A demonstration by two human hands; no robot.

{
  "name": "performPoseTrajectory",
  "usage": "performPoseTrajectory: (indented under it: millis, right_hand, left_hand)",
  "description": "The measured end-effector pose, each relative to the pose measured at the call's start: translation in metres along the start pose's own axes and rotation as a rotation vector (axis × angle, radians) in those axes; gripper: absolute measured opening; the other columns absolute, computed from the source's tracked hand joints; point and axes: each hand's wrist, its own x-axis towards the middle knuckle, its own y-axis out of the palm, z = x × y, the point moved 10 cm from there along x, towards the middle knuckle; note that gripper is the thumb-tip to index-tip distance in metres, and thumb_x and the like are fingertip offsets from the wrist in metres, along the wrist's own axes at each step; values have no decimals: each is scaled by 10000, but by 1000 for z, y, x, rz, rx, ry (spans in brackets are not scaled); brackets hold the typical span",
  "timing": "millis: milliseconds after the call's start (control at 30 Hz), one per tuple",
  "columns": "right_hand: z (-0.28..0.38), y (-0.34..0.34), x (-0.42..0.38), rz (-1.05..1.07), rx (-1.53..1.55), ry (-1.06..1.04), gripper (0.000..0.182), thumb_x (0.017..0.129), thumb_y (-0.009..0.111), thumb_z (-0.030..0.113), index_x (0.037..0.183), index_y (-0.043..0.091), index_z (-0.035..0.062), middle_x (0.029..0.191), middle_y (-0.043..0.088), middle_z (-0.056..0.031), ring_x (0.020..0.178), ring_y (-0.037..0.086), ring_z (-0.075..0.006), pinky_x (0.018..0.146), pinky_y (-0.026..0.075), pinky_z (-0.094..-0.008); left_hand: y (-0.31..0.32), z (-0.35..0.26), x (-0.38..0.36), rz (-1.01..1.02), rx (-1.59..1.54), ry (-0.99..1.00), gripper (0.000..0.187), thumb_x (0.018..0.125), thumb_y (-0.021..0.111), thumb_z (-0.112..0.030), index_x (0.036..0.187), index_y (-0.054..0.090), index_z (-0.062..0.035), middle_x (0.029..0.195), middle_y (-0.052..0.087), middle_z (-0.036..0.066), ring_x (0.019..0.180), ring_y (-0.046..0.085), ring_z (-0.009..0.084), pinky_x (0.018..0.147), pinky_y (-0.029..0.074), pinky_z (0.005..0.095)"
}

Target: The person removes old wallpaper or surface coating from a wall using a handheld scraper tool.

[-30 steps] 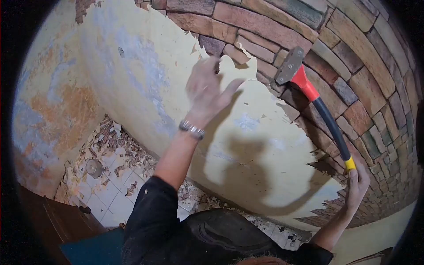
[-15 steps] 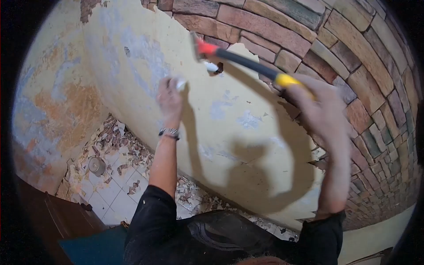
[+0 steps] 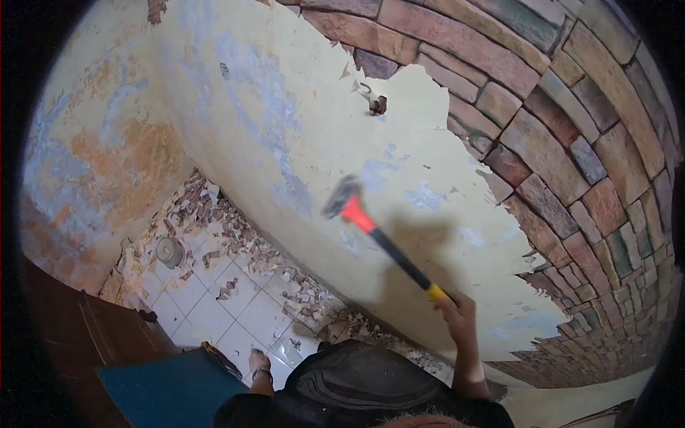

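My right hand (image 3: 458, 314) is wrapped round the yellow grip of a long-handled scraper (image 3: 401, 257). Its red neck and dark, motion-blurred head point up and left, over the pale, patchy wall. Low in the view, near my body, my left hand (image 3: 260, 361) hangs above the tiled floor, a watch on its wrist. Its fingers are too small to make out clearly. Stone-patterned wallpaper (image 3: 442, 36) with a ragged torn edge covers the upper and right part of the wall. A dark hole (image 3: 377, 105) with a pale bit sticking out opens in the bare part.
Torn scraps (image 3: 214, 214) lie heaped along the wall's foot and over the white tiles (image 3: 246, 324). A small round tub (image 3: 170, 252) stands among them near the corner. At lower left are brown furniture (image 3: 71, 328) and a blue-green surface (image 3: 164, 389).
My right hand has come down with the scraper, away from the torn edge. My left hand has dropped from the wall to beside my body; the white bit once at its fingers no longer shows.
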Motion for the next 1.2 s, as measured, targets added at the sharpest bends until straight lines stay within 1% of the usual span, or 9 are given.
performPoseTrajectory:
  millis: [133, 267, 367, 500, 567, 667, 933, 1067, 1200]
  right_hand:
    - [-26, -52, -61, -304, -4, -156, 411, 880, 611, 197, 1206, 588, -53, 948, 660, -195, 799, 633, -224, 738, 496, -329]
    - [11, -76, -69, -488, -270, -507, 418, 884, 580, 125, 1273, 552, -26, 835, 611, -152, 673, 561, -245, 626, 452, -342]
    - [41, -75, -62, -450, -406, -655, 422, 883, 561, 55, 1301, 541, 3, 792, 568, -118, 619, 503, -231, 567, 411, -346]
    - [71, -68, -40, -418, -410, -664, 433, 863, 569, 7, 1294, 563, 43, 777, 538, -119, 618, 503, -241, 570, 417, -358]
    - [72, -63, -37, -441, -395, -630, 451, 844, 599, 20, 1290, 579, 84, 774, 561, -117, 642, 535, -251, 593, 440, -367]
    - [78, -51, -32, -452, -420, -537, 472, 823, 629, 31, 1284, 596, 127, 775, 588, -109, 662, 571, -260, 604, 464, -373]
    - [146, -10, -13, -496, -516, -495, 469, 793, 667, 42, 1251, 616, 129, 746, 595, -103, 656, 586, -253, 584, 471, -357]
    - [130, -1, -39, -614, -672, -441, 439, 777, 683, 34, 1206, 642, 119, 751, 601, -105, 674, 595, -260, 601, 479, -368]
    - [170, 36, 11, -556, -535, -415, 447, 776, 685, 31, 1215, 624, 90, 811, 620, -111, 689, 598, -284, 627, 492, -364]
  left_hand:
    - [-27, 2, -60, 42, 126, -298, 301, 870, 499, -246, 1032, 636, -33, 1043, 646, 246, 1024, 603, 411, 930, 453, 475]
    - [-6, -86, 1, 188, 372, 199, 536, 934, 374, -432, 1151, 626, -11, 1132, 634, 226, 1106, 566, 385, 1059, 337, 461]
    - [-90, -194, 1, -266, 16, 281, 508, 869, 600, -307, 1291, 513, -38, 1348, 480, 206, 1320, 373, 364, 1101, 306, 428]
    - [-191, -365, -25, -268, -581, 606, 395, 932, 559, -276, 1221, 549, -8, 1152, 600, 216, 1070, 594, 316, 877, 489, 397]
    - [-262, -439, -71, -504, -507, 884, 346, 953, 534, -252, 1201, 565, -13, 1036, 643, 206, 947, 641, 297, 787, 513, 365]
    - [-315, -483, -77, -328, -620, 892, 339, 963, 536, -255, 1164, 575, 16, 1058, 648, 181, 955, 643, 255, 818, 508, 332]
    - [-401, -412, 4, -691, -271, 1007, 253, 936, 558, -205, 1114, 620, -37, 1012, 669, 182, 891, 657, 316, 738, 519, 372]
    - [-405, -295, 91, -585, -384, 599, 241, 954, 528, -175, 1124, 598, -19, 937, 671, 143, 815, 662, 208, 694, 519, 335]
    - [-363, -300, 147, -446, -427, 723, 241, 966, 523, -195, 1121, 582, -20, 864, 655, 111, 744, 643, 176, 659, 509, 325]
